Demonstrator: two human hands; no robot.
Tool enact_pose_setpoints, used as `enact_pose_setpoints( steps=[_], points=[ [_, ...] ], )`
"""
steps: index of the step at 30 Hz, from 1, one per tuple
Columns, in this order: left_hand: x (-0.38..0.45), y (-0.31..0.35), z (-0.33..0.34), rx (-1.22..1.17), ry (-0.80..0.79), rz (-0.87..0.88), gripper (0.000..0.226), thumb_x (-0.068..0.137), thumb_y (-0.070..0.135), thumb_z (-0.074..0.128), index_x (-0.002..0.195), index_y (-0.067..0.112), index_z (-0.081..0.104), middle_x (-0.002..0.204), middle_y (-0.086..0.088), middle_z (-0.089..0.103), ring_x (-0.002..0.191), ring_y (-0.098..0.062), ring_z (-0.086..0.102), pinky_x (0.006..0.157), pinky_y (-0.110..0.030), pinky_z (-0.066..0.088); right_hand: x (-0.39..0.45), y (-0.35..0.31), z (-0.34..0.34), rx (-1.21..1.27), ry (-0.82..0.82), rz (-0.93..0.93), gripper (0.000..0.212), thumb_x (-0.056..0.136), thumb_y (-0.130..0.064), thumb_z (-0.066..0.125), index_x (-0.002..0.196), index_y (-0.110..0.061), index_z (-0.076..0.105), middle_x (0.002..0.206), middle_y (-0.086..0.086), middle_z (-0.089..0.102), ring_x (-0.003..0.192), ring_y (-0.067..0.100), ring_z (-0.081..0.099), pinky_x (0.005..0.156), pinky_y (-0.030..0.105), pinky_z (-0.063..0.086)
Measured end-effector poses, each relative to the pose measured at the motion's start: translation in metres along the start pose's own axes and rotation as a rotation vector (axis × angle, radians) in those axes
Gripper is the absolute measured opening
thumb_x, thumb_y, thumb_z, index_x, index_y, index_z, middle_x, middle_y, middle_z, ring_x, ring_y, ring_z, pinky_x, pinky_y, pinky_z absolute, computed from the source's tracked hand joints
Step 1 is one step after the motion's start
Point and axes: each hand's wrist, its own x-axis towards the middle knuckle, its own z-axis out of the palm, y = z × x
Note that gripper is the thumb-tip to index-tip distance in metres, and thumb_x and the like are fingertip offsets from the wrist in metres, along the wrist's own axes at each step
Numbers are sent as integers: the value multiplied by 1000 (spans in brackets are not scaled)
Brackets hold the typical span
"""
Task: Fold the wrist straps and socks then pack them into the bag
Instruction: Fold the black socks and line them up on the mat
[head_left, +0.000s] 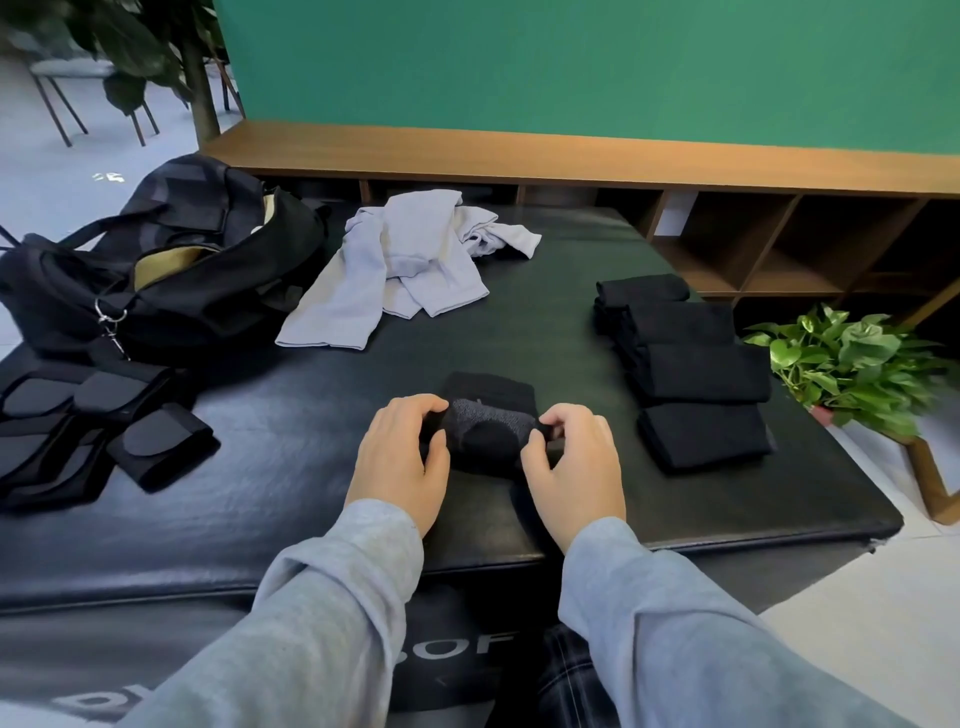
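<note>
A black sock (488, 431) lies near the padded bench's (311, 410) near edge, its long axis running left to right. The left hand (400, 457) grips its left end, the right hand (571, 462) pinches its right end. Open bench surface lies beyond it; folded black socks (691, 364) sit right, the bag (171, 260) far left.

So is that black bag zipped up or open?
Open: the black bag gapes at the top, its tan lining showing through the opening.
</note>
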Motion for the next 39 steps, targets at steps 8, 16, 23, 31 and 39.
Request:
enact_pose_setpoints(
  steps=[8, 16, 23, 31, 39],
  points=[
    [-2, -5, 2, -102, -2, -53, 25, 92, 14, 49, 111, 29, 46, 98, 29, 42, 89, 9, 48, 78, -17, 36, -2, 3, 1, 123, -41, 18, 25, 96, -24, 47, 85, -44, 37, 94, -20, 48, 81, -1, 50, 72, 28, 43],
    [-1, -4, 3, 0, -24, -56, 21, 95, 19, 44, 111, 33, 43, 96, 18, 40, 72, -6, 49, 67, -26, 38, 1, 8, 6, 39, -47, -57, 24, 97, -15, 44, 88, -38, 46, 104, -26, 39, 82, -2, 48, 73, 35, 48],
    [-1, -2, 0, 18, -17, -69, 21, 96, 19, 42, 99, 40, 39, 92, 15, 43, 70, -8, 51, 65, -27, 39, 2, 14, 9, 22, -53, -141, 30, 94, -2, 45, 107, -20, 66, 117, -27, 37, 97, -15, 39, 79, -3, 29],
    [3, -3, 3, 48, 7, -56, 24, 87, 13, 54, 108, 21, 45, 106, 14, 34, 86, -6, 44, 81, -29, 43, 6, 15, 12, -19, -142, -167, 32, 97, -10, 46, 125, -22, 55, 138, -19, 37, 104, -17, 35, 92, 11, 36],
    [8, -4, 5, 160, 7, -87, 21, 89, 21, 54, 109, 19, 48, 105, 9, 44, 105, -15, 39, 90, -26, 29, 6, 10, 12, -41, -139, -84, 30, 93, -24, 55, 123, -24, 48, 121, -16, 39, 98, 5, 53, 86, 30, 48]
  ],
)
